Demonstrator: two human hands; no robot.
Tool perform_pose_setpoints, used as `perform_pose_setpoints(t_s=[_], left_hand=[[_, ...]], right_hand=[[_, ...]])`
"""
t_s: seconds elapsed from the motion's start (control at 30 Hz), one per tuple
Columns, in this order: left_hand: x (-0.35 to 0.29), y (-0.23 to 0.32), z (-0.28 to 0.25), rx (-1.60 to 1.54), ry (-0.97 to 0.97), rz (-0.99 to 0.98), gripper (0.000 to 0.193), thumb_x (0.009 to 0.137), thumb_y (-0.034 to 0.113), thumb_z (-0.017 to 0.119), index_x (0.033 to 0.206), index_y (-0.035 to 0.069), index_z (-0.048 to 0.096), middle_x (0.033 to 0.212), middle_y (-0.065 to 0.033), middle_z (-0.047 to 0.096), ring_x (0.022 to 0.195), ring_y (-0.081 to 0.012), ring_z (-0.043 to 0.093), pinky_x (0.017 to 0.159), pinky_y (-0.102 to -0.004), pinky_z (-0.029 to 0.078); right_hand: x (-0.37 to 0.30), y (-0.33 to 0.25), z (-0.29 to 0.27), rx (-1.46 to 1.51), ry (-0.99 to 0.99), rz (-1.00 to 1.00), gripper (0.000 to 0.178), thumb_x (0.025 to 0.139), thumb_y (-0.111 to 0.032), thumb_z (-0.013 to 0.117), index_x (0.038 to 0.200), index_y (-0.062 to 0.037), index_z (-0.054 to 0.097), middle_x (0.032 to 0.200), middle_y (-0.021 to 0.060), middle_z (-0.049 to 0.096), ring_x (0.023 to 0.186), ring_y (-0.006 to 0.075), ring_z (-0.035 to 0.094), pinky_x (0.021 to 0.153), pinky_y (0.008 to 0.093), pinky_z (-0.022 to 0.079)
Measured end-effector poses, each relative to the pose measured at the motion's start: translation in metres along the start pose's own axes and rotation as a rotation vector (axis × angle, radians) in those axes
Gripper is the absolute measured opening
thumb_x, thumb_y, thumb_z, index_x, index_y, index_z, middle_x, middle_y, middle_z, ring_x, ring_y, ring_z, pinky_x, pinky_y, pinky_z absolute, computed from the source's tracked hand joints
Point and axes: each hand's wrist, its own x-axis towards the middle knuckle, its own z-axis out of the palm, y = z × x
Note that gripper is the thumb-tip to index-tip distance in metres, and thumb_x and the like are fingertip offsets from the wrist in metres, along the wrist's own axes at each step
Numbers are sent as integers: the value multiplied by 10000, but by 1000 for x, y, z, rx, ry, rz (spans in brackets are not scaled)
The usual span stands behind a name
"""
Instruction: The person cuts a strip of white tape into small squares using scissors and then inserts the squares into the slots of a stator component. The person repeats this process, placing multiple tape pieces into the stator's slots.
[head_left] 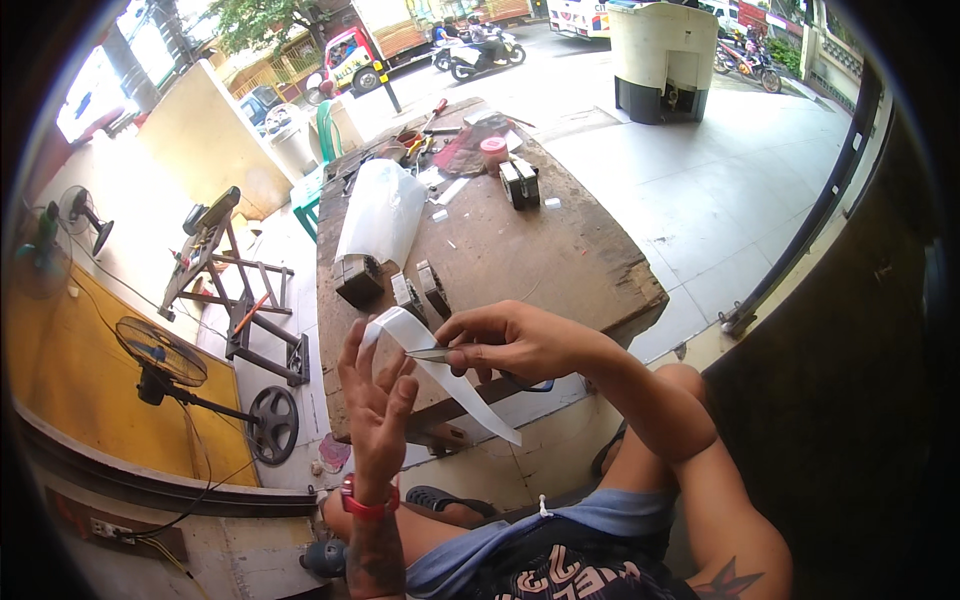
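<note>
My left hand (376, 400) is raised at the near edge of the table, its fingers stretched and apart. A white strip (482, 412) bends over beside its fingertips and slants down to the right, past the table's front edge. Closed around scissors, my right hand (510, 338) is just right of the strip. The scissors' metal blades (430, 354) point left across the strip, and part of a blue handle (530, 384) shows below the hand. Whether the right fingers also touch the strip is hidden.
On the wooden table (540, 270) are a white plastic bag (384, 212), dark block-like parts (358, 281), another such block (519, 184), a pink-lidded container (493, 150) and scattered tools. A standing fan (160, 352) and a small wooden stand (245, 285) are left.
</note>
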Motion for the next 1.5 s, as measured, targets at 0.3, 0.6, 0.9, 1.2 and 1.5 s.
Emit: perform_pose_setpoints(t_s=[0.3,0.6,0.9,1.2,1.5], left_hand=[[-13,-61,37,42,17,-339,343,1112,233,592,1366,3,613,1135,-128,766,1012,-147,705,871,-295,556],[-44,-76,44,354,16,-422,303,1107,248,586,1131,-21,723,849,-98,794,743,-77,688,663,-283,541],[-87,-104,40,15,151,-549,329,1120,275,564,1144,-27,695,932,-110,780,820,-134,741,701,-258,575],[-58,-138,38,-171,187,-630,344,1114,315,564,1147,-3,693,976,-123,780,850,-186,756,763,-313,605],[-54,-144,35,-221,172,-626,345,1115,312,561,1155,-4,694,985,-123,775,861,-190,758,770,-321,618]], right_hand=[[1,33,-11,190,79,55,429,1066,-270,666,1406,-14,617,986,61,729,839,104,650,743,278,532],[14,82,-4,-851,524,-90,320,1034,-154,646,1334,-211,740,956,118,732,780,221,665,802,370,460],[9,95,-80,-992,732,71,294,1078,-271,580,1313,-188,737,993,90,753,841,240,681,862,371,411],[8,140,-78,-1218,647,127,244,997,-254,670,1182,-128,768,1100,134,679,1103,334,644,941,462,492],[-59,64,-77,-1221,470,584,318,967,-179,673,1274,-97,677,1159,158,682,1138,370,645,1004,471,507]])
